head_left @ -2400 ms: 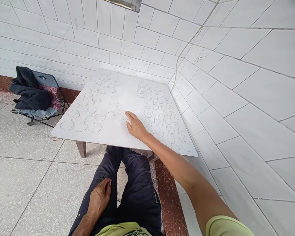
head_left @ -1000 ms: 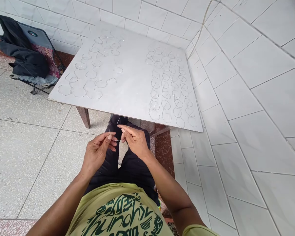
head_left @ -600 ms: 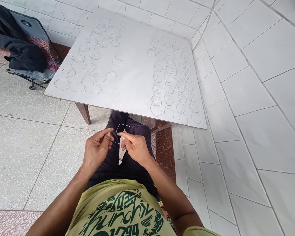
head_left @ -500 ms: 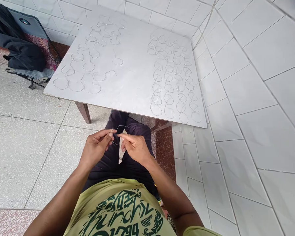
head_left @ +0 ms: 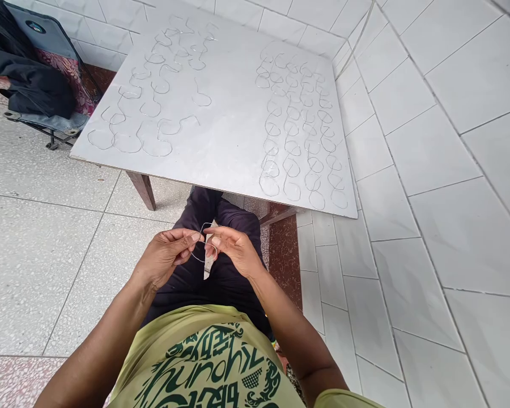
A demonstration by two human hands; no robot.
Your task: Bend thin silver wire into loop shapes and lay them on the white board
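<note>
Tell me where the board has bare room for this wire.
On the board, the middle strip between the open hooks at left and the closed loops at right is bare down to the near edge. Both clusters are crowded.

board: white, low, on wooden legs
chair: folding, far left, dark jacket dumped on it
wall: white tiles, right side

Thin silvery wire, bent into loop, pinched between left hand and right hand.
</note>
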